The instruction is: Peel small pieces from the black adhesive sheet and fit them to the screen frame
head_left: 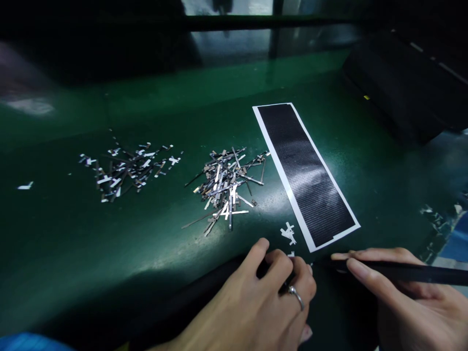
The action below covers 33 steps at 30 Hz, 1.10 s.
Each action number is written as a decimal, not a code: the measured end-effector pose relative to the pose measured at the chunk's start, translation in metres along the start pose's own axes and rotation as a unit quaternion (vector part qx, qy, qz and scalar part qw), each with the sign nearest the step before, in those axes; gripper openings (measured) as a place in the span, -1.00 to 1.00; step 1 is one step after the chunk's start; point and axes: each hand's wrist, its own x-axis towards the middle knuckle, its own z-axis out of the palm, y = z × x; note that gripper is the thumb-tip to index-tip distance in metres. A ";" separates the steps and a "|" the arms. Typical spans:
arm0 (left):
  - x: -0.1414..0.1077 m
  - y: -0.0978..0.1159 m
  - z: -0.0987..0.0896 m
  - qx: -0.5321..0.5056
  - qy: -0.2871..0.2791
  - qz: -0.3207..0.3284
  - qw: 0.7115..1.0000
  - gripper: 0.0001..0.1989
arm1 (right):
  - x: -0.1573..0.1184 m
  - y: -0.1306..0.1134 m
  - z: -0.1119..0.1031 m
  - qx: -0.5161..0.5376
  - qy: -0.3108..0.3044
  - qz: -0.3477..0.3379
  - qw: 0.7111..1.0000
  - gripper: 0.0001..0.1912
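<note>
My left hand (256, 297), with a ring on one finger, rests at the near edge of the green table with its fingers curled inward; whether it holds anything is hidden. My right hand (402, 297) grips a thin black tool (395, 271) like a pen, its tip pointing left toward my left fingertips. A long black sheet with a white border (305, 170) lies just beyond both hands. A small metal piece (288, 233) lies next to the sheet's near corner, in front of my left fingers.
A heap of thin metal strips (228, 183) lies mid-table, with a second scattered heap (127, 168) to its left. A lone scrap (25, 185) lies far left. A dark box-like object (402, 83) stands at the back right. Something blue (455, 243) shows at the right edge.
</note>
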 end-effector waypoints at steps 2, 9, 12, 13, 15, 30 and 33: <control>-0.001 0.001 0.002 -0.009 0.012 -0.014 1.000 -0.68 | 0.000 0.000 0.000 -0.002 -0.005 0.000 1.000 -0.93; -0.002 0.003 -0.002 -0.011 0.007 -0.008 1.000 -0.70 | 0.001 0.000 0.002 -0.021 -0.007 -0.017 1.000 -0.94; 0.001 0.001 0.000 -0.010 -0.009 0.002 1.000 -0.76 | 0.001 0.000 0.002 -0.026 -0.003 -0.008 1.000 -0.95; 0.002 0.000 0.001 -0.008 0.005 0.009 1.000 -0.76 | 0.000 0.001 0.002 -0.027 -0.003 -0.006 1.000 -0.95; 0.004 -0.003 0.005 -0.004 0.041 0.029 0.999 -0.72 | 0.000 0.001 0.002 -0.027 -0.001 -0.005 1.000 -0.95; 0.002 0.000 0.002 -0.020 -0.007 0.003 1.000 -0.70 | 0.000 -0.003 0.005 -0.029 0.026 -0.012 0.999 -0.93; 0.002 -0.001 0.003 -0.011 -0.003 0.004 1.000 -0.69 | 0.001 -0.005 0.006 -0.022 0.041 -0.006 0.999 -0.93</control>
